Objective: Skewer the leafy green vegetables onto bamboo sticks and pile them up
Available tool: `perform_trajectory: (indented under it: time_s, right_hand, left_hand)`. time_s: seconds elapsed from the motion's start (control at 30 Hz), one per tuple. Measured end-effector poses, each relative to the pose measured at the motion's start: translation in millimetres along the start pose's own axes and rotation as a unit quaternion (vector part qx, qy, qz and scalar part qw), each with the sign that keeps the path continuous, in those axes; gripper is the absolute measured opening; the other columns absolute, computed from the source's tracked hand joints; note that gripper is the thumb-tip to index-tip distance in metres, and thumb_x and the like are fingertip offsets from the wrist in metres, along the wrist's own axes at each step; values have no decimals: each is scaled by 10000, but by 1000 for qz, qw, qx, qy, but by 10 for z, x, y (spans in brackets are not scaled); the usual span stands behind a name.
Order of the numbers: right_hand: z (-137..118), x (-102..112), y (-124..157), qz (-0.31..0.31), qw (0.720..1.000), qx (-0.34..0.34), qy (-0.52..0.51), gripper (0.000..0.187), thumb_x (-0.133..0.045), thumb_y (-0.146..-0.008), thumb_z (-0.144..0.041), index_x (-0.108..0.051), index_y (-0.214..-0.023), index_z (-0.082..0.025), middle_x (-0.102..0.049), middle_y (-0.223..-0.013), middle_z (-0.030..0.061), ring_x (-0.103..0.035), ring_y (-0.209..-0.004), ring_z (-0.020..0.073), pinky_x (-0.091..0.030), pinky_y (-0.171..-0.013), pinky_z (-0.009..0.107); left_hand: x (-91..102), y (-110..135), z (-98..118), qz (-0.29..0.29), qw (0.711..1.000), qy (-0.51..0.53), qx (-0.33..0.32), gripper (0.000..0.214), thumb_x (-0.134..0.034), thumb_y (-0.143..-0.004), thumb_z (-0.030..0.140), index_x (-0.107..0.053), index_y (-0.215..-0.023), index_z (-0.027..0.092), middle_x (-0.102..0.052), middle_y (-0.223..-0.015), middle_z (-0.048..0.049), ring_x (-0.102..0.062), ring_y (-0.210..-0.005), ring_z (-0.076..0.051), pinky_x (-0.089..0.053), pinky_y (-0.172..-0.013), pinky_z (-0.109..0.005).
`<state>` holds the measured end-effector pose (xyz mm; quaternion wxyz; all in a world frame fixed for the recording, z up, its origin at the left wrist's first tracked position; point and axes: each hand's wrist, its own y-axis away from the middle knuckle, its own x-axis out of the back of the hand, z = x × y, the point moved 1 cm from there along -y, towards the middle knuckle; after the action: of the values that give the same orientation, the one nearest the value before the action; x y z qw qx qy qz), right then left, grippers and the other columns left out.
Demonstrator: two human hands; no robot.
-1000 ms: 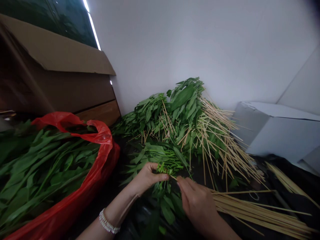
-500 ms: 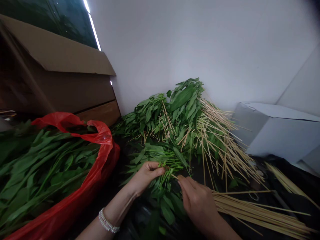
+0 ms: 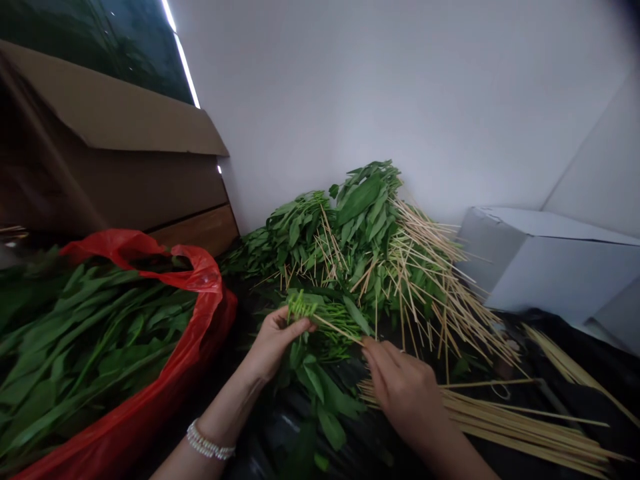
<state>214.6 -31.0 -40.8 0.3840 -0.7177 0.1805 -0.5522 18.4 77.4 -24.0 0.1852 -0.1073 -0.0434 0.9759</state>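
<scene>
My left hand [image 3: 273,341] is closed, with thumb and fingers pinching a row of bright green cut stems [image 3: 303,305] from long-leafed greens. A thin bamboo skewer [image 3: 336,328] runs from these stems to my right hand [image 3: 404,387], whose fingers are closed around its other end. Leaves [image 3: 323,400] of the held stems hang below my left hand. Just behind lies a loose bunch of greens [image 3: 350,317], its stem ends pointing right. My left fingers hide the spot where skewer and stems meet.
To the left bulges a red plastic bag [image 3: 213,307] of leafy greens, with a cardboard box [image 3: 150,180] behind it. Skewered greens [image 3: 367,207] are heaped against the wall. Loose bamboo skewers [image 3: 525,427] lie at the right, near a white box [image 3: 565,267].
My left hand has moved slightly left and up, turning the stem ends upward. More of the skewer now shows between my hands. My right hand has shifted slightly right.
</scene>
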Motion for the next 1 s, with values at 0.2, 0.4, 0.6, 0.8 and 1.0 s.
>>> perform_trajectory:
  time_s: [0.2, 0.4, 0.6, 0.8, 1.0]
  right_hand:
    - [160, 161, -69, 105, 988, -93, -67, 179, -438, -942, -195, -596, -1019, -160, -660, -809, 19, -632, -676, 107, -446, -658, 209]
    - [235, 247, -128, 135, 973, -172, -71, 187, -450, -933, -266, -620, -964, -196, -640, -689, -34, -620, -584, 86, -456, -585, 177]
    - [215, 169, -91, 114, 976, -159, -90, 175, -457, -928, -268, -614, -985, -212, -679, -795, -11, -653, -660, 108, -494, -620, 192]
    - [162, 160, -108, 123, 983, -108, -78, 218, -440, -923, -217, -545, -1113, -189, -669, -972, 57, -664, -843, 155, -525, -729, 243]
    - [70, 417, -253, 83, 996, 30, -29, 319, -413, -897, -102, -493, -1196, -181, -664, -996, 81, -656, -881, 172, -523, -755, 267]
  left_hand:
    - [-5, 37, 5, -3, 1000, 11, 24, 537, -824, -584, 434, -672, -999, 128, -707, -798, -59, -629, -714, -188, -478, -654, -258]
    - [-57, 77, -29, -70, 996, -30, 51, 483, -813, -623, 395, -682, -1005, 131, -712, -822, -68, -633, -758, -190, -458, -678, -250]
    - [-73, 68, -35, -89, 994, -26, 51, 501, -806, -647, 390, -683, -1070, 151, -718, -786, -55, -633, -715, -166, -455, -679, -238]
    - [-47, 44, -91, -78, 994, -61, 54, 417, -762, -686, 447, -708, -946, 126, -716, -735, -44, -606, -665, -149, -433, -650, -232]
    - [-6, 17, -231, -118, 989, -82, 40, 415, -788, -656, 424, -696, -933, 128, -701, -734, -38, -615, -713, -175, -453, -712, -270]
